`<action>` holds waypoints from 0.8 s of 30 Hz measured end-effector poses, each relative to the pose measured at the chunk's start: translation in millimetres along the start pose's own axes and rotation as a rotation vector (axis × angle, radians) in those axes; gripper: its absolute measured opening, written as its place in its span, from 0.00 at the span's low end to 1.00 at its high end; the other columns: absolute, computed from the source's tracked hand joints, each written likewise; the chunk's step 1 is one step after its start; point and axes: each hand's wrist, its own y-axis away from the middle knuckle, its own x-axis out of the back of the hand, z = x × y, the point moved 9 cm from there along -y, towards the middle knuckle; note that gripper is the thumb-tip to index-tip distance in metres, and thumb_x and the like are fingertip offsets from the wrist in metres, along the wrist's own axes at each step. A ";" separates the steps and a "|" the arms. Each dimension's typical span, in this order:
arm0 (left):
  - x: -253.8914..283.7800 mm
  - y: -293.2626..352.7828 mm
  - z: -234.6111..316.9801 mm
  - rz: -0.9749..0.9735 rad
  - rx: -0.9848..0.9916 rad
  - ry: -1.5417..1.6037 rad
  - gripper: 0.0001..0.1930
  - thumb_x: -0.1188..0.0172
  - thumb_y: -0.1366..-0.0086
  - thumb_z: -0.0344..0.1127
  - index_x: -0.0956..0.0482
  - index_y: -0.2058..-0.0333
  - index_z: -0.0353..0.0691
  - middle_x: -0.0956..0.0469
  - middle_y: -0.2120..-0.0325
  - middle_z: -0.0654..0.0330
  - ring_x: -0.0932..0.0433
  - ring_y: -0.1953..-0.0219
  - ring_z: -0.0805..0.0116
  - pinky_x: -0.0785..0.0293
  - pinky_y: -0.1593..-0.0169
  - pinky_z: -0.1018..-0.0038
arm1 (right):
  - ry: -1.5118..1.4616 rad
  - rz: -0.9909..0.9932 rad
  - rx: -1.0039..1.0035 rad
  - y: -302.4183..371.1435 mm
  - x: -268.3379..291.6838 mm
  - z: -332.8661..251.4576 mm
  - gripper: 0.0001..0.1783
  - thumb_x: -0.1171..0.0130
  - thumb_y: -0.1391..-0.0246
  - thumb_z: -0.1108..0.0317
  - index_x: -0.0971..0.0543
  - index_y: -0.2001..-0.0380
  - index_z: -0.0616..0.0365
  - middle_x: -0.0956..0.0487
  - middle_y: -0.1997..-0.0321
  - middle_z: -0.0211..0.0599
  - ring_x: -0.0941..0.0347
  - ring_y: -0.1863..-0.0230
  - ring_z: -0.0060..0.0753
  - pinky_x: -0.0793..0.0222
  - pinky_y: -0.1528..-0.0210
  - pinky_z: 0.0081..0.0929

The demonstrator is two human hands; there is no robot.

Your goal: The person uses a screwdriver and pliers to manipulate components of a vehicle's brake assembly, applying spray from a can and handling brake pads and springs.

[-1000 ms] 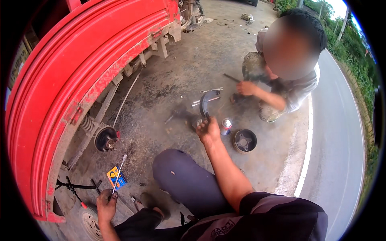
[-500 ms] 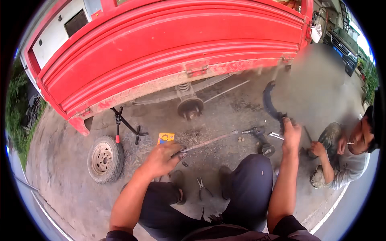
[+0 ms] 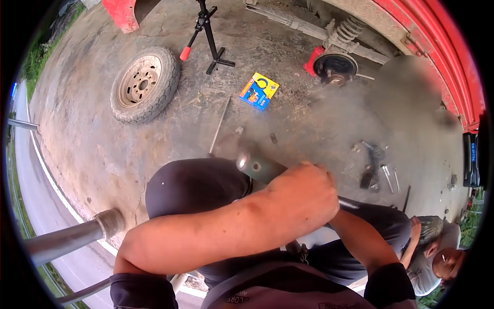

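Observation:
My left arm reaches in from the lower left and crosses over my right forearm. The left hand (image 3: 309, 190) is closed above my right knee; its grip is hidden. A shiny metal strip (image 3: 348, 204) shows just beyond it. From beneath the left hand, a dark green metal piece (image 3: 257, 168) sticks out toward the upper left, with a hole and a shiny rounded end. It looks like the end of a brake shoe, but motion smears it. My right forearm (image 3: 355, 234) comes from the lower right; its hand is hidden behind the left one.
A wheel (image 3: 139, 85) and a black stand (image 3: 208, 38) lie beyond my left knee. A yellow-blue box (image 3: 260, 91) and a thin rod (image 3: 220, 126) rest on the concrete. The exposed hub (image 3: 335, 69) has a red jack beside it. Right: a power tool (image 3: 369, 170), sockets, and another person (image 3: 429, 252).
My view has swung left and closer to the ground. My left hand has crossed rightward over my right forearm. My right hand, which held up a curved brake shoe, has come down and is now hidden.

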 end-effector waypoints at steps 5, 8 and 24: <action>13.9 0.3 -28.0 0.011 0.097 -0.106 0.06 0.38 0.46 0.33 0.18 0.72 0.37 0.23 0.75 0.60 0.20 0.67 0.67 0.25 0.68 0.72 | -0.851 0.321 -0.157 -85.9 142.4 19.8 0.16 0.36 0.39 0.58 0.17 0.58 0.60 0.17 0.66 0.39 0.22 0.67 0.33 0.26 0.66 0.31; 30.6 3.2 -53.6 0.006 0.189 -0.114 0.06 0.37 0.45 0.32 0.21 0.70 0.38 0.23 0.71 0.59 0.20 0.66 0.63 0.24 0.66 0.70 | -1.504 0.661 0.039 -107.3 263.1 7.6 0.15 0.37 0.35 0.58 0.17 0.55 0.59 0.18 0.66 0.34 0.23 0.68 0.25 0.27 0.68 0.27; 23.8 0.6 -32.7 0.171 0.184 0.076 0.06 0.38 0.46 0.29 0.22 0.69 0.37 0.22 0.70 0.53 0.18 0.64 0.55 0.20 0.63 0.64 | -1.141 0.461 0.051 -14.1 20.8 16.5 0.23 0.34 0.40 0.63 0.19 0.46 0.66 0.16 0.48 0.44 0.21 0.47 0.33 0.26 0.45 0.32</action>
